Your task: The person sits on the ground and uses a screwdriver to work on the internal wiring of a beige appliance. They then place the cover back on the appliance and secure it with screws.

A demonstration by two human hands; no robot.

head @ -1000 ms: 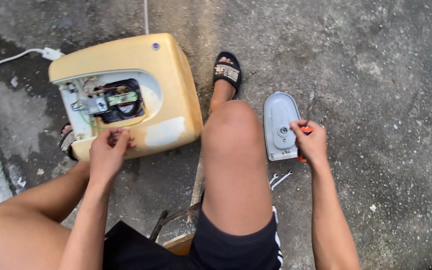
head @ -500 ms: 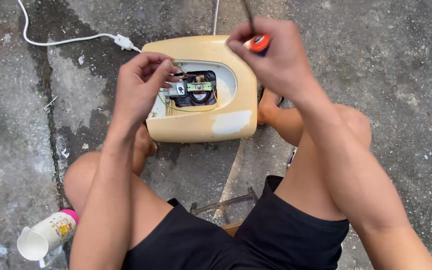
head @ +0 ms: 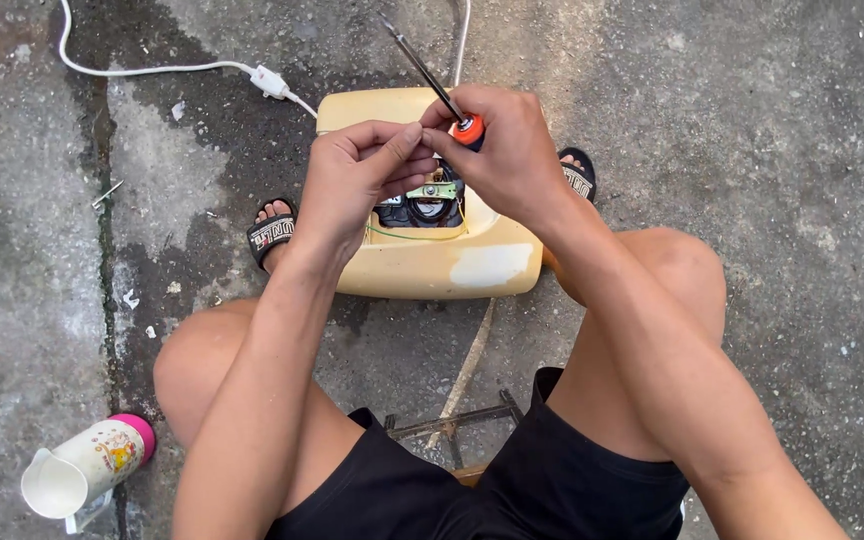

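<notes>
From the head camera, looking straight down: both hands are up over the yellow appliance housing [head: 422, 265] now, meeting above its open cavity. A second ago the right hand was away to the right on a grey cover plate lying on the concrete; half a second ago it had swung in with the tool raised, and here the right hand [head: 507, 150] sits closed around the screwdriver [head: 432, 80], fingers wrapped on the orange-and-black handle, the thin dark shaft slanting up and far-left, tip pointing away from the housing. The left hand [head: 357, 180] has come up off the housing's near edge and is pressed in against the right, thumb and forefinger pinched together right at the handle end; whether something small is caught between them I cannot tell, it's hidden. So the tool is fetched and in hand, and the work has shifted back to the open casing, where the dark motor parts and a green wire [head: 417, 235] show just below the knuckles. The housing lies on the ground between the person's two sandalled feet, near-centre of the scene. The white power cord [head: 167, 70] trails off far-left with its inline switch. Down at the near left a white cup with a pink base [head: 82, 470] lies tipped on its side, well apart from it all.
</notes>
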